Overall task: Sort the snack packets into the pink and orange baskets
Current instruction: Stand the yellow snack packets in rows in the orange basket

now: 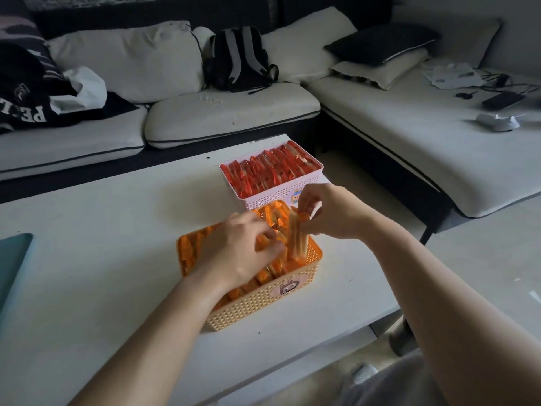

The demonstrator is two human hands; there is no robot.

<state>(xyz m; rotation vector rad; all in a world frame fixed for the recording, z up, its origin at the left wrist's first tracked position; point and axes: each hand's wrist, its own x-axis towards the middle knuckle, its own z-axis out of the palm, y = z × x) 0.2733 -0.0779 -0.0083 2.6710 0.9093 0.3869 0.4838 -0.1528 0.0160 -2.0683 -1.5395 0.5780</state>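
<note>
An orange basket (292,300) stands on the white table, packed with several orange snack packets (190,247). Behind it a pink basket (281,197) holds rows of red snack packets (269,171). My right hand (328,212) pinches the top of a small upright stack of orange packets (297,238) at the orange basket's right side. My left hand (237,247) reaches into the middle of the orange basket, fingers curled down among the packets there; whether it holds one is hidden.
The white table (102,230) carries a teal object (11,259) at its left edge. A sofa with cushions, a dark backpack (240,60) and clothes runs along the back. Right of the table lie a chaise with cables and bare floor.
</note>
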